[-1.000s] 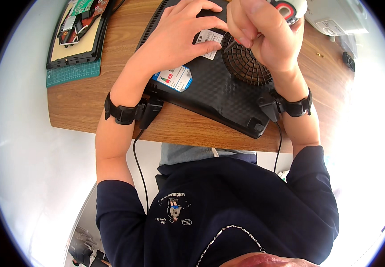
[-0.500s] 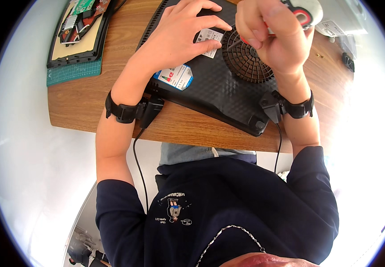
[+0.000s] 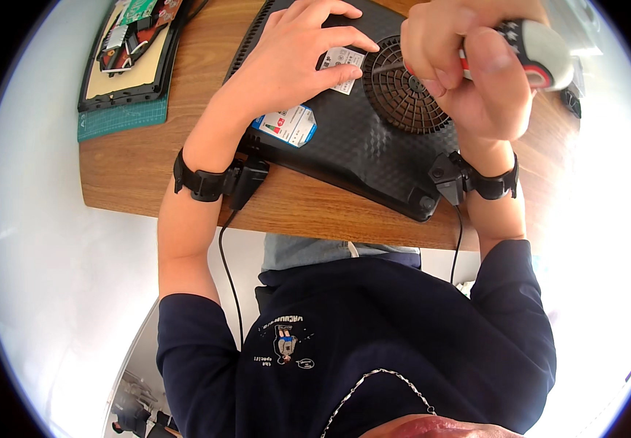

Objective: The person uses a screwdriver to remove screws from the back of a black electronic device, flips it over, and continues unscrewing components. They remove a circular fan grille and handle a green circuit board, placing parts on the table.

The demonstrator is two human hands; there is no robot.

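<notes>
A flat black appliance housing (image 3: 337, 150) lies on the table with a round, ribbed vent grille (image 3: 407, 113) facing up. My left hand (image 3: 286, 62) rests on it with the fingers spread, thumb and forefinger by the grille's left edge. Gripped in my right hand (image 3: 469, 80) is a screwdriver (image 3: 552, 58) with a white, black and red handle. Its thin shaft slants down to the left across the grille, the tip close to my left thumb. Whatever the tip touches is too small to make out. A white label (image 3: 342, 66) and a blue-edged sticker (image 3: 293, 125) are on the housing.
At the far left, an opened black panel (image 3: 122, 87) with a green circuit board and wires sits on a green cutting mat (image 3: 129, 123). A small black object (image 3: 571, 104) lies at the right of the wooden table (image 3: 148, 175). Cables hang from both wrist straps.
My right hand has swung right and slightly toward me, tilting the screwdriver so its handle leans farther right. My left hand and the housing stay nearly in place.
</notes>
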